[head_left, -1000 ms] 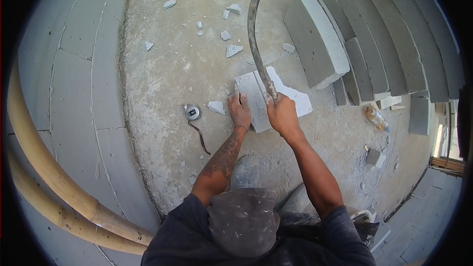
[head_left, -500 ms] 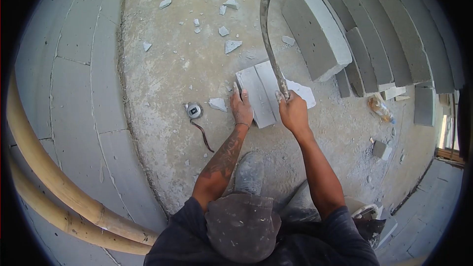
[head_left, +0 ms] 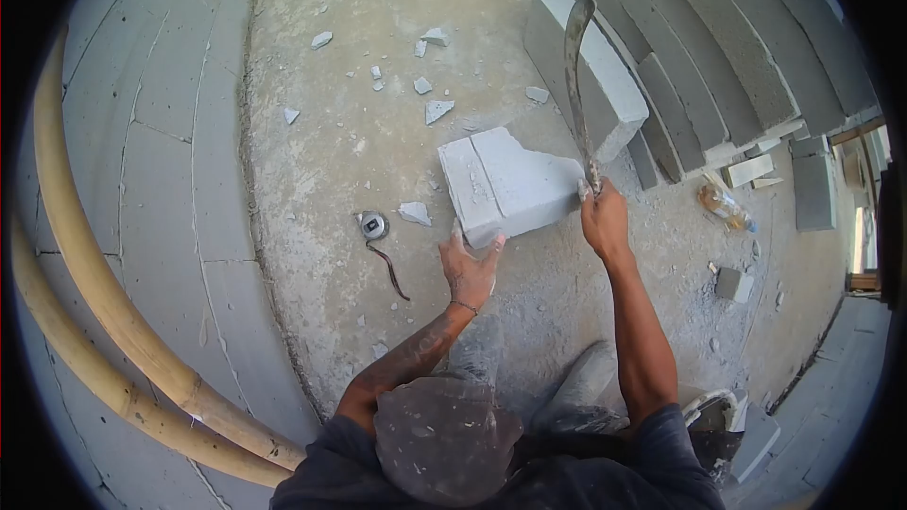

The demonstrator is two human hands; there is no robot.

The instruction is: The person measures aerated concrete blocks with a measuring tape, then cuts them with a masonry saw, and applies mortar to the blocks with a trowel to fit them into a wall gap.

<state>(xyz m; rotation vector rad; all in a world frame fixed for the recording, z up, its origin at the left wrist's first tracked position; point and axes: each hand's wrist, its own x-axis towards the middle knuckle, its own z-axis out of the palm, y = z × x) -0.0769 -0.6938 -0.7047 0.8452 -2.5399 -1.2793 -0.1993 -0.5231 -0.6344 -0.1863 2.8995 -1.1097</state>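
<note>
A broken, light aerated concrete block (head_left: 529, 184) lies on the floor in front of me, with a groove across its left part and an uneven far right edge. My left hand (head_left: 470, 264) grips its near left corner, thumb and fingers on either side. In my right hand (head_left: 605, 215), just past the block's right end, is the handle of a long, curved, machete-like blade (head_left: 576, 76) that points up and away from me. To the left of the block lies a tape measure (head_left: 373, 225) with a dark strap.
Block chips (head_left: 438, 111) are scattered over the concrete floor (head_left: 321, 151). A large block (head_left: 600, 66) stands at the far right, beside stacked blocks (head_left: 718, 57). A plastic bottle (head_left: 726, 206) lies at right. Bamboo poles (head_left: 123, 312) run along the block wall (head_left: 151, 170) at left.
The block has turned, so its broken right part now shows more. My left hand has shifted to its near corner. My right hand has moved right with the blade.
</note>
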